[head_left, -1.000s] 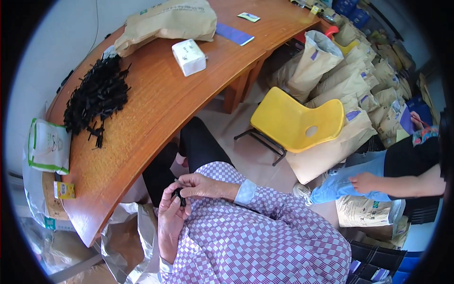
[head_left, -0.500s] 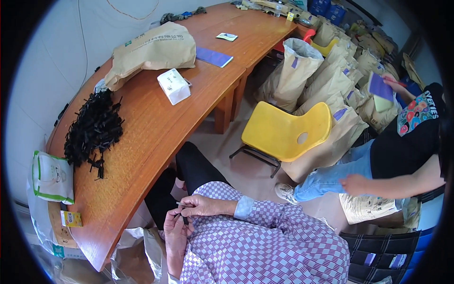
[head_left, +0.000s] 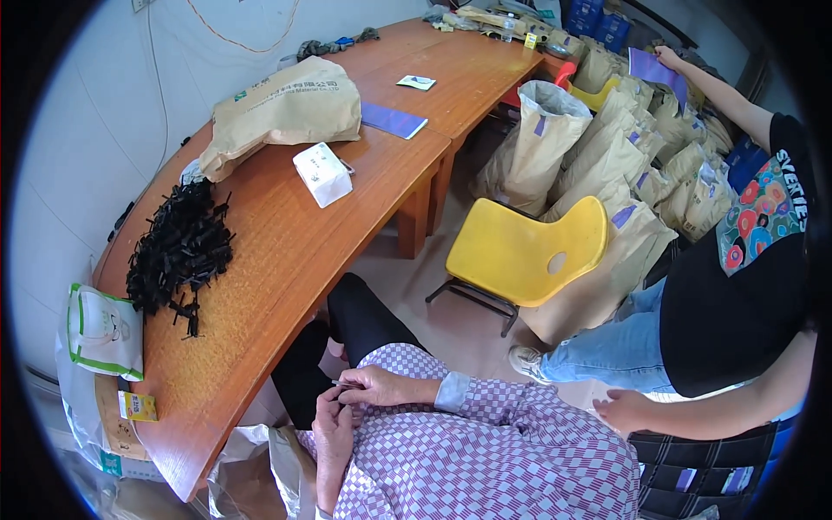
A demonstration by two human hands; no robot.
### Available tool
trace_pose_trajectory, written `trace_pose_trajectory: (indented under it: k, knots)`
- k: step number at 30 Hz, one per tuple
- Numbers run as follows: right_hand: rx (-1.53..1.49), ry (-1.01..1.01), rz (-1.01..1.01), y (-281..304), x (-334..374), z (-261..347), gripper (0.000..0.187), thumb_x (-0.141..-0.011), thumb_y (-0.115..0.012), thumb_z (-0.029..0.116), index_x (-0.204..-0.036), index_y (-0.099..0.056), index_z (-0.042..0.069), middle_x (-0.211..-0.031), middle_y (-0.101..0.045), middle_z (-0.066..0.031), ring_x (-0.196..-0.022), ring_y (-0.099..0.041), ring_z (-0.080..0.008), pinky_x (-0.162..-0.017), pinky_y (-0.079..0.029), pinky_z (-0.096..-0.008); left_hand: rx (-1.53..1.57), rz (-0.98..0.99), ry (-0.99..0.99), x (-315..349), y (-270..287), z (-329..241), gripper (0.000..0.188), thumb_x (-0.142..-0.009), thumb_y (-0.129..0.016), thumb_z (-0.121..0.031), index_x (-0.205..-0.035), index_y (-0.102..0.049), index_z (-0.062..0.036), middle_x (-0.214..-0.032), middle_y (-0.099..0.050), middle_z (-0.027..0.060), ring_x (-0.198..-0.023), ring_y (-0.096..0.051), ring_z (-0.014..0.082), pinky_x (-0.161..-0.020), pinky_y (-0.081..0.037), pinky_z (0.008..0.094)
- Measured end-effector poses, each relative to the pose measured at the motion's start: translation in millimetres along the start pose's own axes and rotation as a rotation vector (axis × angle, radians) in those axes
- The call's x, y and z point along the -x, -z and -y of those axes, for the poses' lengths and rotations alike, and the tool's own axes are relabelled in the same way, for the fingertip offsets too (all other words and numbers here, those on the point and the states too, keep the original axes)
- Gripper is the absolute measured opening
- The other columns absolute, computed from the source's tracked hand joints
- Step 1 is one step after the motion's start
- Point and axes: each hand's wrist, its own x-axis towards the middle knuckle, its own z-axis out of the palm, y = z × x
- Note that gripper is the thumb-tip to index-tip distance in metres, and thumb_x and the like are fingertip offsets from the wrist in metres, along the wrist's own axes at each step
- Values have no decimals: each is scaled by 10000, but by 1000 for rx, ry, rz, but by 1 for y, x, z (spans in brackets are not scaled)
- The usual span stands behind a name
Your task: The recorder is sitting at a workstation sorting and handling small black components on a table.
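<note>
Tabletop: curved, wooden, bore pile of black clips.
Left hand: grip pinched small dark part.
Right hand: grip pinched same part.

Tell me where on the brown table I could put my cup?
Bare wood lies between the black pile and the white box, and along the table edge. Beyond the blue folder is also open. The far end is cluttered.
</note>
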Motion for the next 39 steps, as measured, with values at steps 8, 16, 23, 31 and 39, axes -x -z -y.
trace_pose_trajectory:
  k: [8,16,23,31,39]
  knots:
    - [71,120,-125,-20,-11,-2,227,-881,-601,219,-916,-579,-4,-812,-601,-80,-774,-597,-146,-663,-481,-284,-392,-249,-200,11,-1,-11,267,-866,-491,24,-1127,-544,7,-953,-644,143,-888,-633,173,-756,-513,295]
    - [-345,-268,-33,-12,4,50,357,-1001,-357,268,-1269,-446,51,-623,-410,39,-478,-338,-28,-418,-272,-178,155,-253,-109,0,0,-10,338,-916,-442,2,-1253,-461,8,-992,-599,88,-878,-574,89,-715,-511,213]
    - [-342,-231,0,-24,2,49,362,-987,-409,233,-1280,-419,20,-951,-549,-21,-720,-504,-29,-596,-424,-135,155,-282,-174,5,3,5,335,-908,-478,10,-1242,-483,-26,-920,-606,64,-816,-582,96,-702,-511,224]
    - [-205,-226,-31,-26,-1,52,390,-993,-380,290,-1315,-395,70,-702,-460,25,-538,-393,-28,-457,-312,-155,-10,-363,-269,1,0,3,337,-873,-534,19,-1204,-525,-43,-919,-638,125,-818,-641,166,-705,-512,255]
    - [-211,-294,-1,-30,-5,53,328,-992,-381,183,-1306,-399,89,-671,-448,28,-525,-375,-28,-435,-292,-165,-237,-458,-301,7,-1,-13,317,-840,-551,37,-1149,-565,-33,-922,-635,150,-791,-653,214,-678,-515,277]
